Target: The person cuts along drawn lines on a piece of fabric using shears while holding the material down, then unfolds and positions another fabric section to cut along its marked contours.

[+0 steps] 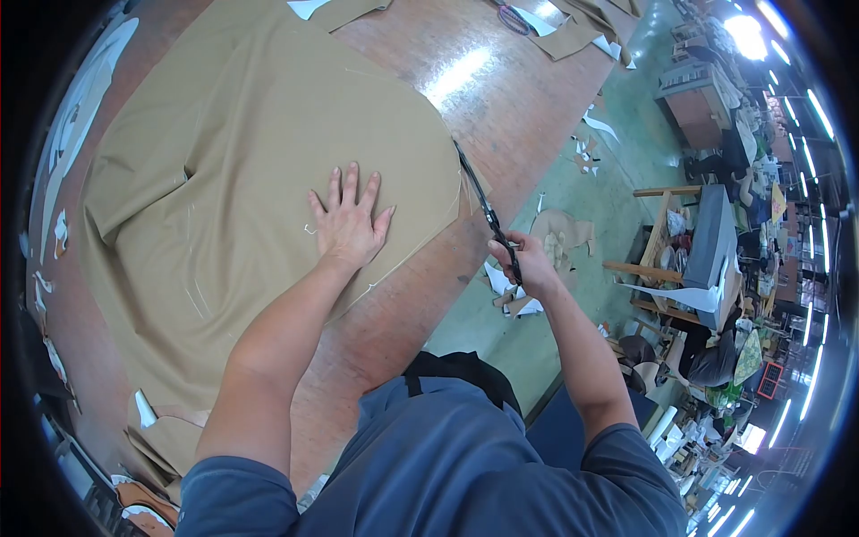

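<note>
A large tan sheet of material [268, 107], possibly leather or fabric, lies over the table with folds on its left side. My left hand [351, 219] rests flat on it, fingers spread. In my right hand [530, 264] is a pair of black scissors [489, 213], gripped by the handles beyond the table's edge. The blades point up and away along the sheet's right edge, where a narrow strip hangs beside them. Whether the blades are apart is hard to make out. Pale marked lines and a small white squiggle show on the sheet.
The wooden table [394, 313] ends in a slanting edge at my right. Tan offcuts [568, 40] lie at its far end, more scraps [170, 438] at the near left. Scraps litter the green floor [555, 188]. A wooden-framed piece of furniture [671, 259] stands farther right.
</note>
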Demonstrator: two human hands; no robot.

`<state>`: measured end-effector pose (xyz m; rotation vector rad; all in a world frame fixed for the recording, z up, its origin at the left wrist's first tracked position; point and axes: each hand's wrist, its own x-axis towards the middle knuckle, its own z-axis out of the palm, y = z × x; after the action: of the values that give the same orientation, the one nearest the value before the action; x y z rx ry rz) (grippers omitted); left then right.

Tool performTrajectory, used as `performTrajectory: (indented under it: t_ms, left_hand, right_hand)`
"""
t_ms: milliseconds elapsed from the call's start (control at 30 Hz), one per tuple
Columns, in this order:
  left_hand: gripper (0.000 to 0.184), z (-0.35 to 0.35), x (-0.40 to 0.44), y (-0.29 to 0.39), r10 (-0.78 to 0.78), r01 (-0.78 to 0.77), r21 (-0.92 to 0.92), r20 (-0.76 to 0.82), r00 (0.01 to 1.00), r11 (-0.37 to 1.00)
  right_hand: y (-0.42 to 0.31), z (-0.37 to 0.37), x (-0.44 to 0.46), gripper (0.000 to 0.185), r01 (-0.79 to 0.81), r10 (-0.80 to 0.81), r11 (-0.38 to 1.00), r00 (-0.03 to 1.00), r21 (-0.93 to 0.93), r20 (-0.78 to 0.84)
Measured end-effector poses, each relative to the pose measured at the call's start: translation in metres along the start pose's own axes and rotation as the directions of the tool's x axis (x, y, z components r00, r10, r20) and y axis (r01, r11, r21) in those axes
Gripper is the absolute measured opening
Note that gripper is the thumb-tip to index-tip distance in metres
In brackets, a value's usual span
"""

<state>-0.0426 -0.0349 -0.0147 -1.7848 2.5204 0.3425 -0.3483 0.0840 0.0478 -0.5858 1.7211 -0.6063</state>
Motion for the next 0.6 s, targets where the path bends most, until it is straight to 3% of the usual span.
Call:
performTrajectory:
  t_ms: [600]
  left_hand:
    - [0.069, -0.007, -0.002, 0.001, -0.006, 0.007, -0.015, 0.058, 0.998, 1.000]
  right_hand:
    - [0.000, -0.013, -0.001, 0.054, 0.053, -0.055, 0.998, 0.997, 0.030, 0.061]
